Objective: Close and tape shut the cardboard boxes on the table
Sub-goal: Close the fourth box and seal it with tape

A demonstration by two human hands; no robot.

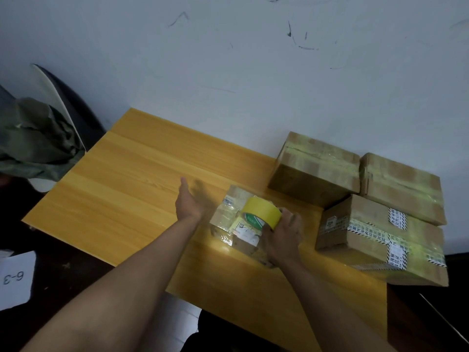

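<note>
- While the right hand (281,236) grips the yellow tape roll (262,212), fingers curled round its near side, the roll sits on top of the small box (237,224) at the middle of the table (127,189).
- The left hand (190,201) hovers just left of that small box with fingers straight and spread; it is motion-blurred, so whether a fingertip touches the cardboard cannot be told, but it holds nothing.
- The small box looks closed, its top crossed by shiny clear tape and old shipping labels; no fresh yellow strip is plainly visible on it, so it is probably the one being worked on now.
- Just right of it lies the labelled box (380,240), flaps shut, carrying printed striped tape and what seems a pale yellowish band along its near edge.
- Behind, against the wall, two plain boxes stand side by side, the rear left box (316,165) and the rear right box (403,186), each closed with a yellowish strip running over the top.
- Judged from this, three of four boxes appear sealed; taping the small one is what remains.
- A grey-green cloth (35,143) lies off the table's left end.
</note>
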